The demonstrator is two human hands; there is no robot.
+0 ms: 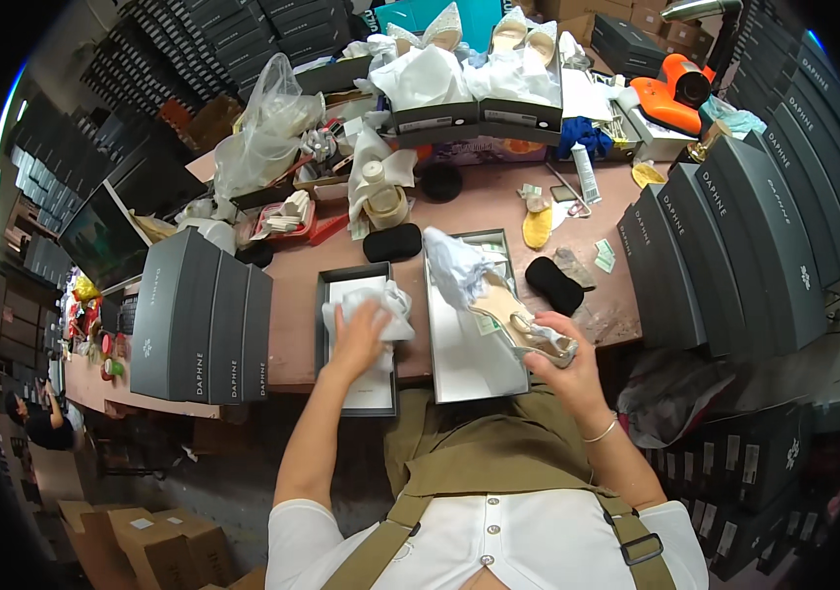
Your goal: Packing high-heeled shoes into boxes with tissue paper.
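My right hand grips a pale strappy sandal by its heel end, with white tissue paper bunched around its toe. The sandal is tilted above an open shoe box with a white inside. To the left, my left hand has its fingers closed on crumpled white tissue paper in a second open grey box. The fingertips there are partly hidden in the paper. A black oval pad lies right of the sandal, and a similar black pad lies behind the boxes.
Grey shoe boxes stand upright at the left and right. Behind are two open boxes of shoes, a plastic bag, a bottle, a yellow insole and an orange device. A person is far left.
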